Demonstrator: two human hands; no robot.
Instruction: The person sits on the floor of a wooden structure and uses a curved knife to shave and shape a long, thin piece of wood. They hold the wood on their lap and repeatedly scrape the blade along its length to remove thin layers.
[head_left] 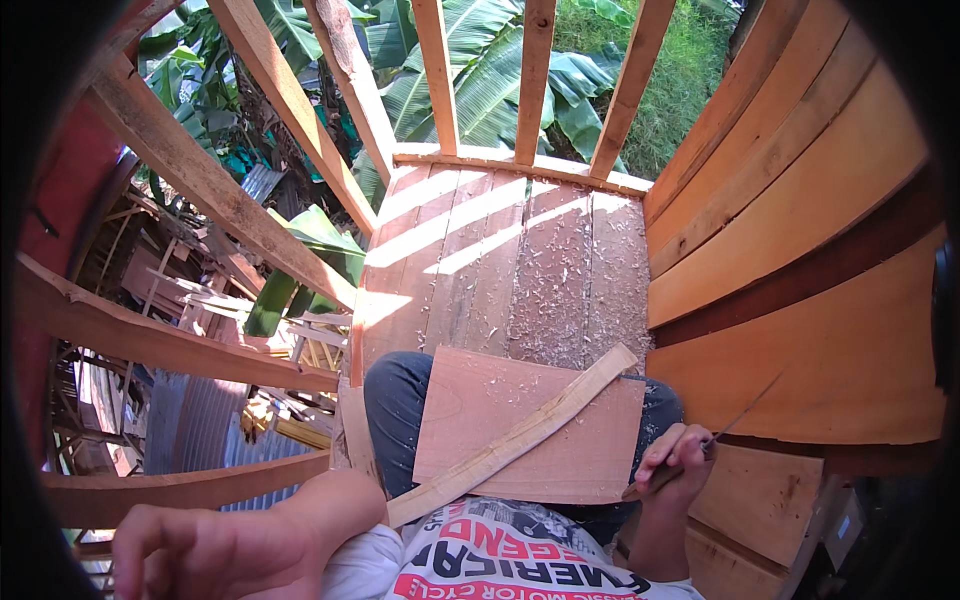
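My right hand (678, 462) is closed around a knife (745, 412); its thin blade points up and to the right, away from the lap. My left hand (190, 548) is raised at the lower left, palm showing and fingers loosely apart, with nothing in it. Across my thighs lies a flat reddish wooden board (470, 400). A pale wooden strip (530, 430) rests diagonally over it, from my shirt at the lower left to past the board's far right corner. Neither hand touches the strip.
Wood shavings (560, 270) litter the plank floor (400, 330) ahead of my knees. Upright wooden slats (435, 80) and rails (200, 340) enclose the far and left sides. A plank wall (790, 370) stands close on the right. Scrap timber and corrugated sheets (200, 430) lie beyond the rails.
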